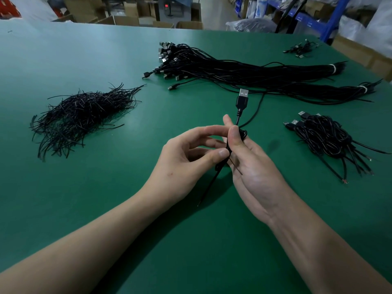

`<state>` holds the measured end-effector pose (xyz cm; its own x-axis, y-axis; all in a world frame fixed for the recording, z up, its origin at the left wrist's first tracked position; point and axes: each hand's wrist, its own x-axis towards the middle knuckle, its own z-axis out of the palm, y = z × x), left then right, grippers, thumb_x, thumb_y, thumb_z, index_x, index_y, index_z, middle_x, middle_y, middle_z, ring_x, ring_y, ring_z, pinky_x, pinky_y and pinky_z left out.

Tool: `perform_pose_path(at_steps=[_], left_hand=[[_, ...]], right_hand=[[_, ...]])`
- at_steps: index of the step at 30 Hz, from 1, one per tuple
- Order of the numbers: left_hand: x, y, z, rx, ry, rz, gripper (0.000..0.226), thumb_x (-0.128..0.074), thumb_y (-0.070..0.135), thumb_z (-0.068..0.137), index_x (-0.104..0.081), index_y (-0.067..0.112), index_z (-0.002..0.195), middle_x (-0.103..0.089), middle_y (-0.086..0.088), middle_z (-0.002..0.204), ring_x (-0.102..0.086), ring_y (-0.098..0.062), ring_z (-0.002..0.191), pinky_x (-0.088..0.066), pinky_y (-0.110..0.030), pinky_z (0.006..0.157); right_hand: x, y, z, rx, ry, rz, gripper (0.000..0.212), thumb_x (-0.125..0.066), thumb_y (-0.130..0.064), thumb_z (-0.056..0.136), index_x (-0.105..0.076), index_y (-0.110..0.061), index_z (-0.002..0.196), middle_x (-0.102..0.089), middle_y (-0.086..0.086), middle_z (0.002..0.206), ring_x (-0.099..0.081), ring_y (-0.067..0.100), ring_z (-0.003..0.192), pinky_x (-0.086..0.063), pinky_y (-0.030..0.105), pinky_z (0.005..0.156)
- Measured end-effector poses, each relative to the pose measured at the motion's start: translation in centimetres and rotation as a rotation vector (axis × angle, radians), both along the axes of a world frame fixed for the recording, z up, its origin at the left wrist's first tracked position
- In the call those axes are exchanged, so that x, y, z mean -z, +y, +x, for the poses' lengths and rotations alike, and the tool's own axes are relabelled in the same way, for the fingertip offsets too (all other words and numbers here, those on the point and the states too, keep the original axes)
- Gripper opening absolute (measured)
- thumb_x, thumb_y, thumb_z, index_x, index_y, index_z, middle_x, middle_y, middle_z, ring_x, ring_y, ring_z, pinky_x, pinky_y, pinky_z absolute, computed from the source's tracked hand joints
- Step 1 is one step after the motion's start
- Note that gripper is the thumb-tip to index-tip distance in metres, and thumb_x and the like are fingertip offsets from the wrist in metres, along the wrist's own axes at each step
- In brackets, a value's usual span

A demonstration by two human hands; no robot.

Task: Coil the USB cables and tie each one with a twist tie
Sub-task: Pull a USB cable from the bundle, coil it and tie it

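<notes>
Green-topped counter (106, 49): open surface lies around both forearms, and the far edge meets stacked cardboard boxes (127, 18). A heap of short black twist ties (80, 117) lies left, long bundles of loose black cables (244, 75) lie behind, and a pile of coiled black cables (326, 139) lies right, all apart from the hands. The black USB cable (242, 101) is held above the counter, plug upright. The right hand (252, 168) grips its small loop under the thumb. The left hand (188, 153) pinches the strand between thumb and forefinger, against the right thumb.
</notes>
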<state>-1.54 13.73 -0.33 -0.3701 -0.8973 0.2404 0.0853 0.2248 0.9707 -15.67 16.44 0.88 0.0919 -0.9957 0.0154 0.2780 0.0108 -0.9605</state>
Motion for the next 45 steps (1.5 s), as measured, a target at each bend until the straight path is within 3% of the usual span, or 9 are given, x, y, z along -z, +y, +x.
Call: perform_pose_path(at_steps=[4,7,12,18,22,27,34,39,45], left_hand=[[-0.3,0.1,0.1,0.043,0.01,0.011,0.036,-0.073,0.01,0.091,-0.067,0.018,0.125,-0.076,-0.007,0.101,-0.073,-0.016,0.092,-0.053,-0.023,0.087],[-0.2,0.1,0.0,0.045,0.015,0.013,0.041,-0.077,0.009,0.086,-0.068,0.018,0.125,-0.076,-0.007,0.101,-0.073,-0.015,0.089,-0.053,-0.022,0.085],[-0.2,0.1,0.1,0.008,0.004,0.002,0.041,-0.079,0.008,0.085,-0.068,0.017,0.124,-0.074,-0.01,0.106,-0.074,-0.019,0.09,-0.054,-0.024,0.086],[-0.2,-0.1,0.2,-0.008,-0.008,0.008,0.038,-0.079,0.012,0.086,-0.068,0.017,0.122,-0.072,-0.008,0.105,-0.071,-0.018,0.084,-0.053,-0.022,0.08],[-0.2,-0.4,0.4,0.04,-0.022,0.029,0.038,-0.076,0.012,0.089,-0.065,0.012,0.125,-0.067,-0.012,0.109,-0.072,-0.022,0.086,-0.053,-0.024,0.082],[0.0,-0.6,0.4,0.074,-0.022,0.017,0.033,-0.073,0.009,0.091,-0.065,0.013,0.122,-0.061,-0.003,0.102,-0.063,-0.019,0.081,-0.055,-0.03,0.088],[0.0,-0.6,0.3,0.081,0.001,0.058,0.038,-0.07,0.005,0.092,-0.064,0.013,0.128,-0.07,-0.014,0.122,-0.069,-0.03,0.096,-0.056,-0.041,0.097],[-0.1,-0.5,0.3,0.105,0.03,0.118,0.035,-0.068,0.004,0.092,-0.065,0.011,0.127,-0.074,-0.012,0.105,-0.066,-0.017,0.092,-0.055,-0.032,0.094],[0.0,-0.6,0.2,0.121,0.043,0.13,0.037,-0.071,0.009,0.089,-0.067,0.011,0.125,-0.073,-0.022,0.111,-0.068,-0.015,0.091,-0.056,-0.025,0.09]], right_hand=[[-0.2,0.0,0.1,-0.013,0.012,-0.048,0.034,-0.043,-0.05,0.093,-0.076,-0.052,0.086,-0.078,-0.013,0.099,-0.069,0.008,0.109,-0.039,0.035,0.106],[0.0,0.0,0.1,-0.008,0.011,-0.048,0.034,-0.043,-0.051,0.094,-0.077,-0.05,0.089,-0.078,0.0,0.105,-0.072,0.018,0.107,-0.043,0.034,0.104],[0.1,-0.1,0.2,0.003,-0.054,-0.018,0.037,-0.045,-0.045,0.094,-0.08,-0.042,0.086,-0.078,-0.009,0.098,-0.073,0.001,0.092,-0.051,0.011,0.083],[0.1,0.0,0.3,0.033,-0.097,0.061,0.044,-0.054,-0.047,0.085,-0.067,-0.023,0.119,-0.075,-0.002,0.117,-0.063,0.016,0.123,-0.039,0.034,0.115],[0.0,0.1,0.3,0.015,-0.05,0.05,0.041,-0.052,-0.047,0.087,-0.071,-0.02,0.111,-0.076,-0.008,0.109,-0.063,0.021,0.123,-0.041,0.036,0.112],[0.2,-0.3,-0.6,-0.053,0.03,0.01,0.04,-0.048,-0.045,0.091,-0.079,-0.022,0.101,-0.074,-0.022,0.102,-0.064,-0.002,0.112,-0.05,0.016,0.096],[0.3,-1.0,-1.9,-0.061,0.202,-0.036,0.037,-0.048,-0.042,0.099,-0.071,-0.013,0.098,-0.071,0.011,0.118,-0.066,0.03,0.116,-0.048,0.048,0.106],[0.3,-1.4,-2.5,-0.049,0.26,-0.067,0.033,-0.052,-0.039,0.098,-0.067,-0.009,0.095,-0.07,0.016,0.119,-0.063,0.031,0.121,-0.042,0.056,0.11],[0.0,-1.4,-3.1,-0.147,0.207,-0.082,0.026,-0.054,-0.027,0.098,-0.069,-0.008,0.092,-0.073,0.02,0.113,-0.069,0.031,0.11,-0.054,0.037,0.097]])
